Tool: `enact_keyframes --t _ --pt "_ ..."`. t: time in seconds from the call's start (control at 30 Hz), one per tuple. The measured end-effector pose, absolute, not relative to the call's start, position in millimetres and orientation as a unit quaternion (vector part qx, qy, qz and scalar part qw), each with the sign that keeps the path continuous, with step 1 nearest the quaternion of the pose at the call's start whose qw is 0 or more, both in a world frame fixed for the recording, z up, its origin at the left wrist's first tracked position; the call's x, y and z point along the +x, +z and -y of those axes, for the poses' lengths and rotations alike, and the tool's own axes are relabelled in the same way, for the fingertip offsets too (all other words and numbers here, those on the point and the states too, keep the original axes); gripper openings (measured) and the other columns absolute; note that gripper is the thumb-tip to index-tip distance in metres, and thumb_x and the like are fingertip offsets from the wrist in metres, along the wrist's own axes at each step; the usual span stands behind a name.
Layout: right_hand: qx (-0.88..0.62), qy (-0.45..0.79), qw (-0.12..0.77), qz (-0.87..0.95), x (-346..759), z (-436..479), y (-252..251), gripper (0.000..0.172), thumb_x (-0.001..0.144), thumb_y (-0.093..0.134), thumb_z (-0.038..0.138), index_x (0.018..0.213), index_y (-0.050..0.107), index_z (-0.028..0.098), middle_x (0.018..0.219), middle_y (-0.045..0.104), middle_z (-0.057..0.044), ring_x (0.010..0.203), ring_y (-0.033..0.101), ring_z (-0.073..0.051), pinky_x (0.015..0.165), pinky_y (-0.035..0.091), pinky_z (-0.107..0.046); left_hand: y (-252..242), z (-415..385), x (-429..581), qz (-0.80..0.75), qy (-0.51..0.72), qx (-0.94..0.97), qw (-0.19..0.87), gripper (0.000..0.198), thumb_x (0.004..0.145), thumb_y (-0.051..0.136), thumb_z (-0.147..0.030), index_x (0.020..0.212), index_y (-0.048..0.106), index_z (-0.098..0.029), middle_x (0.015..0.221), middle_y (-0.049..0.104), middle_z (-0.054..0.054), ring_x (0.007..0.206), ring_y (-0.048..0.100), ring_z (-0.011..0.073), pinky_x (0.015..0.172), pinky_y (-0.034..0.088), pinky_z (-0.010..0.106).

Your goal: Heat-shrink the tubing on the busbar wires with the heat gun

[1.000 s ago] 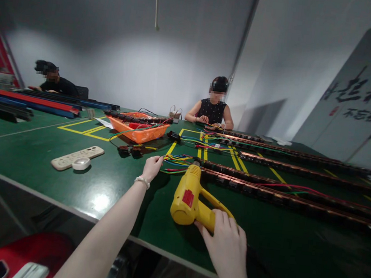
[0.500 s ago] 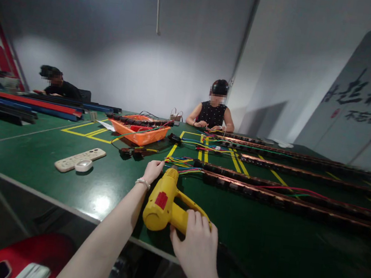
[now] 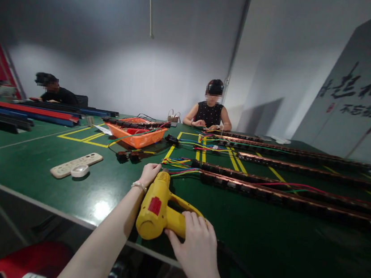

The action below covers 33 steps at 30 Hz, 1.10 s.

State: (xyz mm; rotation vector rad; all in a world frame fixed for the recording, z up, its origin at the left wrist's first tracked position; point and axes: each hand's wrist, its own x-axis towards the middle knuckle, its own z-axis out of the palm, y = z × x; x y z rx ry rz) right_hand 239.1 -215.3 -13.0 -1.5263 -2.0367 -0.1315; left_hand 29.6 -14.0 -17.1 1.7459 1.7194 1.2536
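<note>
My right hand [image 3: 198, 244] is wrapped round the handle of a yellow heat gun [image 3: 153, 212] with a red label on its body. The gun's nozzle points away from me, close beside my left hand [image 3: 149, 175]. Fingers of that left hand are closed at the ends of coloured wires [image 3: 184, 173], though the nozzle partly hides the fingertips. These wires come out of a long dark strip with copper-coloured edges [image 3: 250, 187] lying on the green table [image 3: 122, 212].
An orange basket [image 3: 134, 139] holding dark strips stands beyond my left hand. To the left lie a beige remote-like object [image 3: 76, 165] and a small white round item [image 3: 80, 170]. More wired strips [image 3: 280, 164] lie at right. Two co-workers [image 3: 209, 112] sit farther back.
The view has shifted slightly. The heat gun has moved a little toward me and its nozzle has come closer to my left hand. Both hands keep their hold.
</note>
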Motion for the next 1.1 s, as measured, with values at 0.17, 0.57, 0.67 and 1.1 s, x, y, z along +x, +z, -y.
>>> enact_keyframes --t 0.17,0.57,0.67,1.1 --pt "-0.585 -0.053 0.283 0.758 256 212 -12 0.033 0.082 0.059 0.044 0.102 0.057 0.018 0.098 0.063 -0.005 0.095 0.055 -0.024 0.092 0.035 -0.040 -19 14 30 -0.614 0.454 0.621 0.177 0.043 0.077 0.041 -0.047 0.047 0.049 -0.016 0.046 0.043 -0.001 0.052 0.041 0.0120 0.054 0.026 0.024" --pt "-0.650 -0.095 0.244 0.713 299 198 -8 0.038 0.082 0.059 0.048 0.103 0.056 0.017 0.098 0.063 -0.008 0.096 0.057 -0.026 0.084 0.040 -0.040 -20 13 30 -0.605 0.477 0.623 0.137 0.044 0.082 0.039 -0.045 0.050 0.049 -0.017 0.052 0.051 0.001 0.057 0.047 0.0135 0.058 0.029 0.025" --pt "-0.648 -0.110 0.228 0.718 300 198 -8 0.037 0.083 0.058 0.047 0.104 0.055 0.017 0.100 0.063 -0.008 0.095 0.057 -0.025 0.082 0.040 -0.039 -22 11 30 -0.608 0.475 0.620 0.141 0.044 0.083 0.038 -0.044 0.051 0.049 -0.017 0.053 0.052 0.001 0.057 0.048 0.0136 0.058 0.029 0.025" --pt "-0.624 -0.134 0.196 0.745 268 205 -3 0.030 0.088 0.053 0.042 0.101 0.052 0.015 0.094 0.061 -0.009 0.090 0.056 -0.025 0.079 0.037 -0.040 -20 12 35 -0.621 0.465 0.613 0.150 0.039 0.084 0.039 -0.040 0.053 0.051 -0.018 0.054 0.054 0.002 0.058 0.048 0.0143 0.059 0.031 0.025"
